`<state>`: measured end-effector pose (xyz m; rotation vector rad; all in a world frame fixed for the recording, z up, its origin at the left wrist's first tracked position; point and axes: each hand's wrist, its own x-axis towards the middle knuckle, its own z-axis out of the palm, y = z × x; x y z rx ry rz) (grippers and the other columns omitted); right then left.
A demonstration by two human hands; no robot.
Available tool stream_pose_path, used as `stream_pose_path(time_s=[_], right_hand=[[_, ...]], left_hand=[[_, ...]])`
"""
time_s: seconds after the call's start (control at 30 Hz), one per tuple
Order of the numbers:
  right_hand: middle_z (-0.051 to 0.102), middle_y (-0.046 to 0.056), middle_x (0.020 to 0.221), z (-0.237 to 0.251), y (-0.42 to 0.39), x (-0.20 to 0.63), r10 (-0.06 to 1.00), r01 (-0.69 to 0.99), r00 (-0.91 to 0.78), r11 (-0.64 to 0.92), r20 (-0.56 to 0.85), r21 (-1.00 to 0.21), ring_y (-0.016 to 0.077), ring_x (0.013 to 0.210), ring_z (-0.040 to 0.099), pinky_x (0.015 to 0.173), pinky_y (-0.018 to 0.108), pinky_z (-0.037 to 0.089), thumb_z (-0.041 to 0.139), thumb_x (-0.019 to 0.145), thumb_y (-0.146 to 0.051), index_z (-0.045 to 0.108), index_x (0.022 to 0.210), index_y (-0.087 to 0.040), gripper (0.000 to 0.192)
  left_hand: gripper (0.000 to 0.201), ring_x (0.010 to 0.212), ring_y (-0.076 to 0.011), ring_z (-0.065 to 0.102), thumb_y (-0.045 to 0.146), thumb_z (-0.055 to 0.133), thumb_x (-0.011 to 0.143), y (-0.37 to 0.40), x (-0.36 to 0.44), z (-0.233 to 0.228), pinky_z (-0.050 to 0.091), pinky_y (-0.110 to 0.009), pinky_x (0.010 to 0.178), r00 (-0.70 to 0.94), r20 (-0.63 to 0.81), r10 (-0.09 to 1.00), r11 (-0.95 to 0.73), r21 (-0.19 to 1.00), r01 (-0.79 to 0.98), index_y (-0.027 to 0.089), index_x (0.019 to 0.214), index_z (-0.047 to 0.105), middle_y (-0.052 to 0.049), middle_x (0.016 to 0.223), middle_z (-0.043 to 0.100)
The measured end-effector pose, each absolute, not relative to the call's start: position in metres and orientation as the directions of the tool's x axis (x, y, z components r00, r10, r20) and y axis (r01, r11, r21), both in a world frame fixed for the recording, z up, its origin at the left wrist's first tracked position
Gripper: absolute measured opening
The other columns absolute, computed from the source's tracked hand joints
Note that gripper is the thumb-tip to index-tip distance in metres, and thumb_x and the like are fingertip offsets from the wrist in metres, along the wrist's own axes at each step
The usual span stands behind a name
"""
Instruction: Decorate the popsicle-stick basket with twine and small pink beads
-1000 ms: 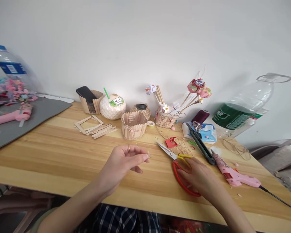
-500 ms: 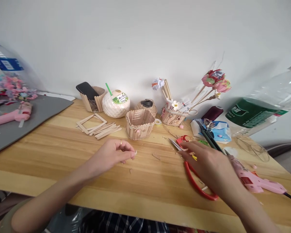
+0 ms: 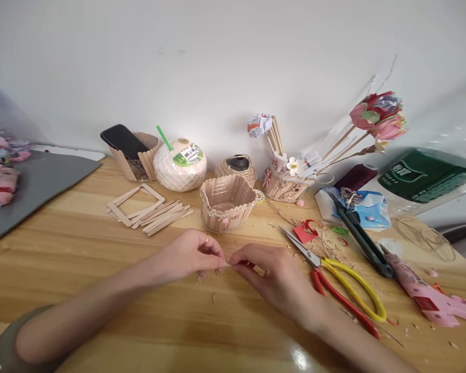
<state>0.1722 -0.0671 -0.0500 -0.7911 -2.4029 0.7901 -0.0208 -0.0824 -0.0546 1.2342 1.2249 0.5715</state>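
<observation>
My left hand [image 3: 202, 255] pinches a small whitish sliver [image 3: 226, 266] between thumb and fingertips. My right hand [image 3: 274, 274] meets it from the other side, thumb and forefinger closed on the sliver's other end. What the sliver is made of is too small to tell. Just beyond both hands stands a small craft-stick basket [image 3: 228, 207] with a scalloped rim and a pink bead on its front. Beside my right hand lie scissors [image 3: 334, 280] with one red and one yellow handle, touched by neither hand.
Loose craft sticks [image 3: 166, 215] and a stick frame [image 3: 135, 204] lie left of the basket. Behind are a coconut [image 3: 180, 168], a twine roll [image 3: 236, 168] and a flower-filled basket [image 3: 287, 185]. A utility knife [image 3: 361, 235] and pink glue gun [image 3: 427, 295] lie right.
My right hand has left the scissors and moved left to my left hand, gripping the small sliver with it. The scissors now lie in full view. The camera view has shifted a little.
</observation>
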Motion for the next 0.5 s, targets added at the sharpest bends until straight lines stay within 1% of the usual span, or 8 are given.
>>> stream_pose_path(time_s=[0.1,0.17,0.27,0.33,0.4,0.5], right_hand=[[0.068,0.0,0.078,-0.051,-0.065,0.173,0.69,0.4,-0.695,0.603,0.2,-0.691,0.0115,0.069,0.061,0.064,0.022,0.047,0.054,0.084,-0.015,0.064,0.085,-0.018,0.011],[0.067,0.0,0.078,-0.053,-0.064,0.174,0.701,0.401,-0.69,0.579,0.181,-0.71,0.011,0.07,0.061,0.065,0.022,0.046,0.054,0.084,-0.014,0.064,0.084,-0.018,0.011],[0.065,0.0,0.079,-0.054,-0.061,0.176,0.687,0.37,-0.704,0.57,0.18,-0.734,0.0105,0.072,0.06,0.067,0.021,0.045,0.053,0.084,-0.012,0.063,0.084,-0.017,0.011],[0.064,0.001,0.08,-0.056,-0.06,0.177,0.676,0.355,-0.716,0.569,0.176,-0.741,0.0102,0.074,0.059,0.068,0.021,0.045,0.053,0.084,-0.012,0.063,0.083,-0.017,0.011],[0.063,0.001,0.082,-0.058,-0.059,0.177,0.663,0.364,-0.73,0.582,0.165,-0.728,0.0105,0.075,0.059,0.068,0.021,0.045,0.051,0.085,-0.012,0.063,0.084,-0.017,0.013],[0.063,0.002,0.084,-0.063,-0.06,0.177,0.632,0.4,-0.761,0.631,0.143,-0.664,0.0119,0.076,0.058,0.067,0.023,0.045,0.048,0.086,-0.012,0.064,0.086,-0.018,0.017]], left_hand=[[0.009,0.057,-0.0123,0.054,0.023,0.057,0.068,-0.078,-0.024,-0.056,0.045,-0.023,0.054,0.345,-0.408,0.845,0.324,0.905,0.277,0.018,0.068,0.064,0.001,0.067,0.064],[0.012,0.06,-0.0131,0.056,0.017,0.051,0.067,-0.075,-0.027,-0.058,0.045,-0.023,0.057,0.315,-0.398,0.862,0.304,0.902,0.307,0.018,0.069,0.063,0.001,0.07,0.065],[0.018,0.059,-0.0126,0.053,0.011,0.042,0.065,-0.074,-0.031,-0.059,0.042,-0.023,0.058,0.245,-0.3,0.922,0.179,0.891,0.417,0.019,0.064,0.058,0.003,0.064,0.059],[0.019,0.057,-0.0127,0.052,0.012,0.039,0.069,-0.075,-0.032,-0.06,0.039,-0.023,0.056,0.243,-0.223,0.944,0.075,0.862,0.501,0.019,0.063,0.055,0.004,0.061,0.055],[0.016,0.06,-0.0134,0.053,0.014,0.04,0.072,-0.077,-0.031,-0.059,0.039,-0.023,0.056,0.253,-0.183,0.95,0.015,0.837,0.547,0.02,0.069,0.055,0.004,0.064,0.057],[0.008,0.069,-0.0157,0.056,0.016,0.049,0.07,-0.079,-0.029,-0.059,0.041,-0.025,0.063,0.238,-0.158,0.958,-0.021,0.792,0.611,0.02,0.074,0.055,0.002,0.074,0.061]])
